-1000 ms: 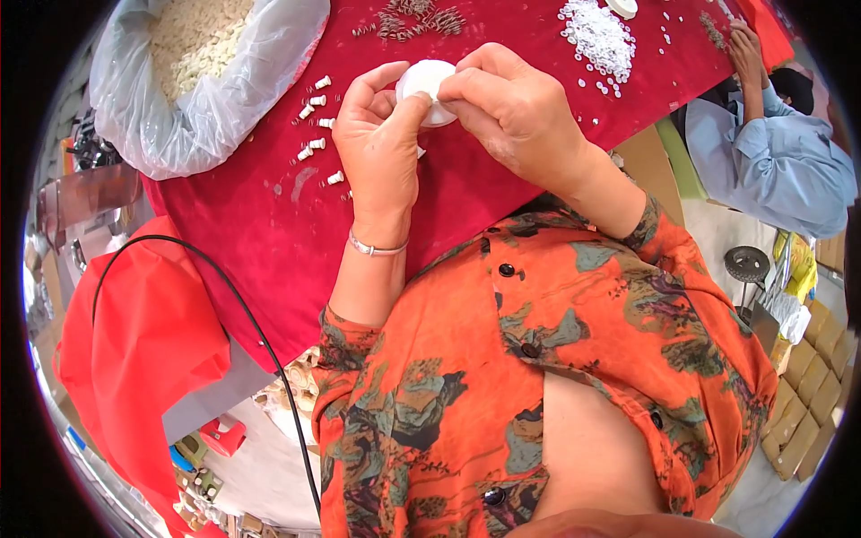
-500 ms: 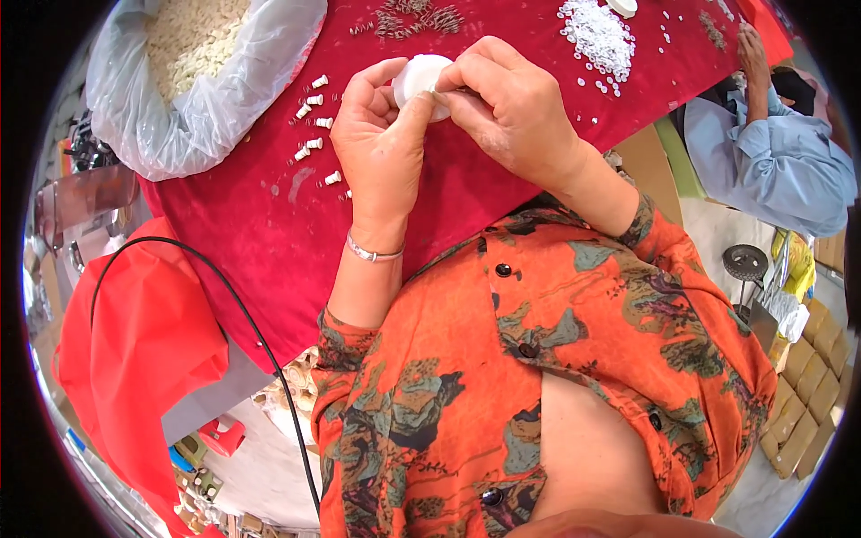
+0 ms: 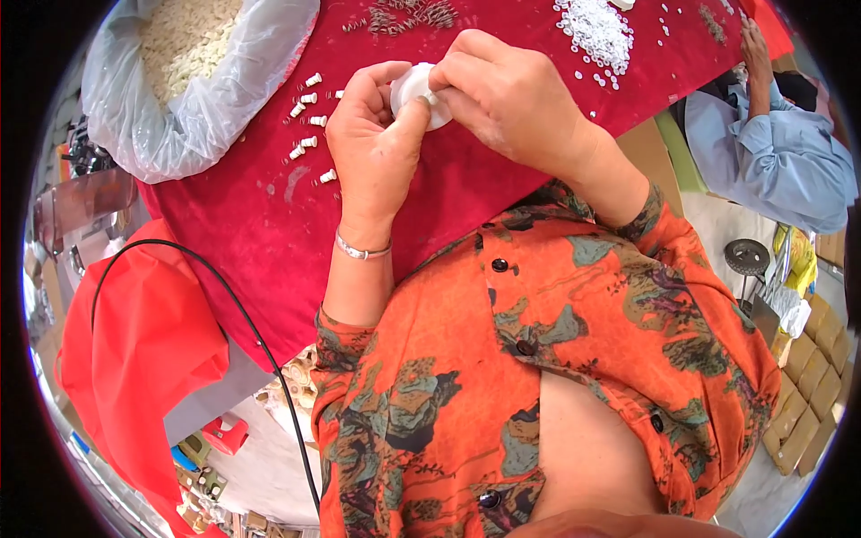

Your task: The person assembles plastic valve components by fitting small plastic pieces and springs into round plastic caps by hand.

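Between my hands is a small round white plastic piece (image 3: 414, 86), disc-like, held above the red cloth. My left hand (image 3: 375, 134) grips it from the left, thumb across its face and fingers curled behind. The fingertips of my right hand (image 3: 511, 103) are pinched at its right edge; whatever small part they may hold is hidden. Left of my left hand, several small white plugs with springs (image 3: 309, 143) lie loosely on the cloth. Beyond my hands lies a pile of metal coil springs (image 3: 408, 16), and to the right a heap of small white rings (image 3: 595, 36).
A clear plastic bag (image 3: 193, 148) of cream-coloured pieces stands at the far left of the red-clothed table (image 3: 242, 242). A black cable (image 3: 242, 314) runs past a red cloth (image 3: 134, 314) at lower left. At right sits another person in a blue sleeve (image 3: 780, 152).
Both hands keep hold of the white round piece. My right hand has turned slightly and its fingers have shifted up along the piece's edge. The view has moved a little.
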`<state>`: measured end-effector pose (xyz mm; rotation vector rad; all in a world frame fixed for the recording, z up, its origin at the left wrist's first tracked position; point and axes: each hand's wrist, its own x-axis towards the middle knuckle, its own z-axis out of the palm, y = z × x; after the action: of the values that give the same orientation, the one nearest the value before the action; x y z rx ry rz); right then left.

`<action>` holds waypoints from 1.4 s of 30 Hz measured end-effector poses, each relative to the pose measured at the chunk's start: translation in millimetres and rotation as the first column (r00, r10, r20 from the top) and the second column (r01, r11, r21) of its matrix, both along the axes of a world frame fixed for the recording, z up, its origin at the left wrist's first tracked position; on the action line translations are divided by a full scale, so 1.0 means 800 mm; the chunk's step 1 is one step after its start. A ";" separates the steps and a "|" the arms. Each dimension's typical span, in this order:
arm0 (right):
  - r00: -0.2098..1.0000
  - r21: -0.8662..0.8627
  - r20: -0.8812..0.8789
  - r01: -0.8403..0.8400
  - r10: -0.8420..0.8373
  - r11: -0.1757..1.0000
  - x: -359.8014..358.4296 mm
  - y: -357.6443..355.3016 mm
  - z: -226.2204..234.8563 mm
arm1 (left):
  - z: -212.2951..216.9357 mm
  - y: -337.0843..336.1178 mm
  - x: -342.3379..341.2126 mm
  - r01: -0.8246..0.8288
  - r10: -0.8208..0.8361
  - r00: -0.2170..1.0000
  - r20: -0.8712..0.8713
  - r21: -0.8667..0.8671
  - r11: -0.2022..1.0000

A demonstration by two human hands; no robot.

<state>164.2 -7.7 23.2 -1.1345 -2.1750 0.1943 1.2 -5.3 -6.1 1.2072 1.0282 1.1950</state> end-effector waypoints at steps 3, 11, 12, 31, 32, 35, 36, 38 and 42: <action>0.990 -0.035 -0.138 0.006 -0.011 0.999 0.011 0.009 0.000 | 0.003 -0.001 0.002 0.072 -0.070 0.996 0.058 -0.035 0.997; 0.812 -0.659 -0.520 -0.183 -0.265 0.730 0.079 -0.011 0.025 | 0.012 0.000 0.005 0.173 -0.150 0.950 0.273 -0.061 0.983; 0.878 -0.648 -0.410 -0.092 -0.245 0.756 0.103 -0.018 0.036 | 0.017 0.001 0.004 0.118 -0.078 0.958 0.278 -0.130 0.984; 0.985 -0.048 0.163 0.064 -0.055 0.997 0.040 0.169 0.013 | 0.012 0.007 -0.020 0.063 0.059 0.898 0.436 -0.260 0.964; 0.974 0.029 0.199 0.107 -0.111 0.994 0.028 0.190 0.011 | 0.016 0.009 -0.018 0.075 0.044 0.896 0.442 -0.248 0.966; 0.920 0.138 0.352 0.132 -0.173 0.982 -0.011 0.255 -0.029 | 0.016 0.011 -0.028 0.017 0.100 0.871 0.482 -0.232 0.973; 0.908 0.176 0.380 0.118 -0.178 0.977 -0.017 0.266 -0.040 | 0.016 0.011 -0.032 0.010 0.108 0.869 0.483 -0.235 0.972; 0.901 0.127 0.407 0.105 -0.149 0.986 -0.026 0.267 -0.037 | 0.014 0.013 -0.042 -0.050 0.165 0.836 0.523 -0.226 0.973; 0.972 0.055 0.230 0.032 -0.043 0.998 -0.015 0.232 -0.006 | 0.018 0.016 -0.042 -0.036 0.171 0.809 0.562 -0.244 0.969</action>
<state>152.4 178.1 18.1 -1.2195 -2.3439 -0.0113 -32.2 7.3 7.9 0.5463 0.7363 1.3768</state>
